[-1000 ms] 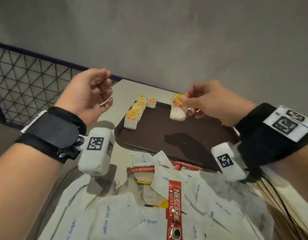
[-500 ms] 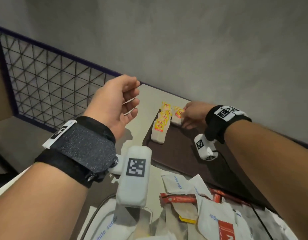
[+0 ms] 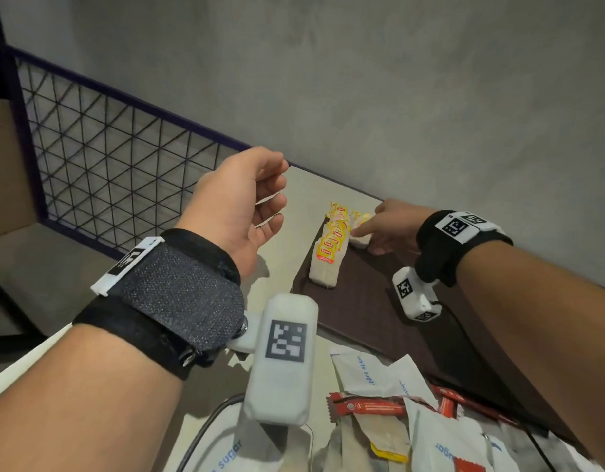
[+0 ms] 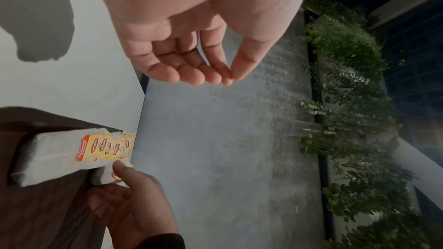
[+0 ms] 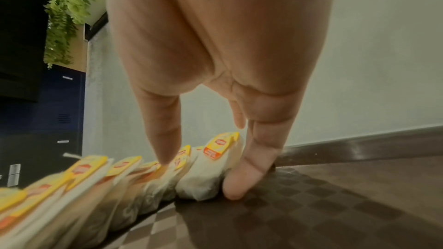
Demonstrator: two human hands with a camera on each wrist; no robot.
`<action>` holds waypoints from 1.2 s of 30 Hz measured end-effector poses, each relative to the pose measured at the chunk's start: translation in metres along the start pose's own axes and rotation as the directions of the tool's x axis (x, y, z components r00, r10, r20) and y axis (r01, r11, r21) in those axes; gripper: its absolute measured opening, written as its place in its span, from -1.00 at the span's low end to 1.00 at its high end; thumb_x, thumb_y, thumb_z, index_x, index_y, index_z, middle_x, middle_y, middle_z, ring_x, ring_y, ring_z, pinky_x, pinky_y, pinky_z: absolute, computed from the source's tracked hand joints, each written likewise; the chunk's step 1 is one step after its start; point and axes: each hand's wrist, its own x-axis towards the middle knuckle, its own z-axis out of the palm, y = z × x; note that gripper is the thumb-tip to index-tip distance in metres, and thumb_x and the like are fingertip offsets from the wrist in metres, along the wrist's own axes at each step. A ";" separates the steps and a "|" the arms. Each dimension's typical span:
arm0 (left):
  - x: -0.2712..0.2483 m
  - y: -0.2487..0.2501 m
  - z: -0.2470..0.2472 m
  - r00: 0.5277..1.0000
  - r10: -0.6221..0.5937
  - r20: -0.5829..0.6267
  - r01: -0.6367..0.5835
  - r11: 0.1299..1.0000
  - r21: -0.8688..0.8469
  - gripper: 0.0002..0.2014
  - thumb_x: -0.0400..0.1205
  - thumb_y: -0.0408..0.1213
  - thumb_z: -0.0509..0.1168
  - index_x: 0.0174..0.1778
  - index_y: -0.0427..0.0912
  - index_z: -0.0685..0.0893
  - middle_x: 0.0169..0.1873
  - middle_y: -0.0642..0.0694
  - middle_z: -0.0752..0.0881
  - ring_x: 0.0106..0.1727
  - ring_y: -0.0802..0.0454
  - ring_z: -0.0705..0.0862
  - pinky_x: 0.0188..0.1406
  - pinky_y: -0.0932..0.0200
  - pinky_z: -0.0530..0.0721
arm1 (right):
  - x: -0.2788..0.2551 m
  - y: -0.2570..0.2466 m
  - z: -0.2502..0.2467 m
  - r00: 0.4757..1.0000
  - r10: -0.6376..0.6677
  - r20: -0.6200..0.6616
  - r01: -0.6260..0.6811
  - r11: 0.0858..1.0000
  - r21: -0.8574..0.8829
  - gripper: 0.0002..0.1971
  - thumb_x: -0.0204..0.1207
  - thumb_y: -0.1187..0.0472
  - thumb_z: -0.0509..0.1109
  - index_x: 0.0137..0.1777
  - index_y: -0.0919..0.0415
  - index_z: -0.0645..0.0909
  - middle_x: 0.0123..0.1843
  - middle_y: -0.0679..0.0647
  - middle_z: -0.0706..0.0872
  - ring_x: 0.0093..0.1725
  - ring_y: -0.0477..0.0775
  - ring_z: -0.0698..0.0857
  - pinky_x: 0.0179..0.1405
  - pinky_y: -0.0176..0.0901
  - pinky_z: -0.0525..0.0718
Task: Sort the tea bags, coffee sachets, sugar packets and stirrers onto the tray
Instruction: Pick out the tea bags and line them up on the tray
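Note:
A dark brown tray [image 3: 362, 301] lies on the pale table. Along its left edge several yellow-tagged tea bags [image 3: 330, 253] stand in a row. My right hand [image 3: 365, 233] is down at the row's far end, near the tray's far corner. It pinches the end tea bag [image 5: 203, 183] against the row, one digit on the tags [image 5: 165, 160] and another at the bag's side. My left hand [image 3: 270, 199] hovers above the table left of the tray, fingers loosely curled, holding nothing [image 4: 227, 79]. No stirrers are in view.
A loose pile of white sugar packets [image 3: 365, 373] and red coffee sachets [image 3: 369, 407] lies on the table in front of the tray. A black mesh railing [image 3: 107, 165] runs on the left. A grey wall [image 3: 396, 97] stands right behind the table.
My right hand carried the tea bag from above the middle of the tray to the far end of the row and lowered it there. The left hand stayed raised and empty.

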 end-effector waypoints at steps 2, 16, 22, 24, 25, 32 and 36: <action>0.000 -0.001 0.001 1.000 0.004 0.000 -0.004 1.000 0.004 -0.84 0.64 -0.14 0.40 -0.24 -0.03 0.76 -0.37 0.09 0.68 -0.38 0.14 0.60 -0.22 0.19 0.59 | -0.001 0.001 0.000 1.000 0.005 0.012 -0.005 1.000 -0.028 -0.50 0.45 0.40 0.65 0.25 0.29 0.42 0.06 0.31 0.73 0.05 0.31 0.84 0.22 0.24 0.81; 0.000 -0.004 0.001 1.000 0.018 -0.004 -0.017 0.999 0.049 -0.80 0.66 -0.15 0.38 -0.29 -0.03 0.75 -0.39 0.09 0.66 -0.41 0.15 0.59 -0.24 0.24 0.59 | 0.000 -0.002 -0.005 0.998 -0.038 -0.042 0.033 0.991 -0.128 -0.79 0.56 0.38 0.55 0.10 0.45 0.63 0.03 0.34 0.79 0.07 0.31 0.86 0.20 0.22 0.81; -0.004 -0.002 0.001 1.000 0.002 0.023 -0.004 0.997 0.074 -0.79 0.67 -0.13 0.35 -0.29 -0.01 0.72 -0.37 0.11 0.65 -0.40 0.17 0.59 -0.23 0.25 0.59 | -0.044 0.003 -0.024 0.968 -0.251 -0.015 0.233 0.917 -0.323 -0.74 0.59 0.25 0.53 0.24 0.27 0.67 -0.10 0.23 0.78 -0.17 0.20 0.77 0.06 0.14 0.82; -0.006 -0.001 0.002 0.999 -0.006 0.033 0.004 0.997 0.081 -0.79 0.67 -0.12 0.35 -0.28 0.00 0.73 -0.38 0.12 0.65 -0.42 0.17 0.59 -0.23 0.25 0.59 | -0.080 0.000 -0.019 0.929 -0.356 0.101 0.367 0.850 -0.378 -0.84 0.57 0.22 0.55 0.11 0.19 0.76 -0.11 0.28 0.83 -0.22 0.14 0.73 -0.07 0.05 0.81; -0.007 -0.001 0.003 0.999 -0.012 0.037 0.009 0.996 0.086 -0.79 0.67 -0.12 0.35 -0.28 0.00 0.73 -0.38 0.12 0.65 -0.42 0.17 0.59 -0.24 0.25 0.59 | -0.100 -0.001 -0.015 0.903 -0.390 0.178 0.429 0.822 -0.376 -0.91 0.56 0.21 0.56 0.03 0.17 0.79 -0.12 0.26 0.84 -0.24 0.10 0.72 -0.16 -0.01 0.77; -0.018 -0.003 0.011 0.998 -0.016 0.055 0.010 0.992 0.122 -0.80 0.67 -0.13 0.35 -0.27 0.00 0.70 -0.40 0.13 0.64 -0.44 0.16 0.57 -0.26 0.26 0.55 | -0.230 0.005 0.019 0.714 -0.342 0.611 0.648 0.654 -0.390 -0.69 0.42 -0.26 0.60 -0.03 -0.06 0.77 -0.19 -0.11 0.82 -0.22 -0.11 0.75 -0.19 -0.14 0.73; -0.020 -0.004 0.012 0.998 -0.021 0.062 0.013 0.992 0.127 -0.83 0.66 -0.13 0.36 -0.26 -0.01 0.72 -0.38 0.13 0.65 -0.44 0.17 0.58 -0.30 0.27 0.57 | -0.261 0.022 0.026 0.691 -0.407 0.597 0.723 0.410 -0.557 -0.63 0.46 -0.33 0.48 0.18 -0.23 0.62 -0.05 -0.20 0.65 -0.01 -0.20 0.63 -0.05 -0.13 0.72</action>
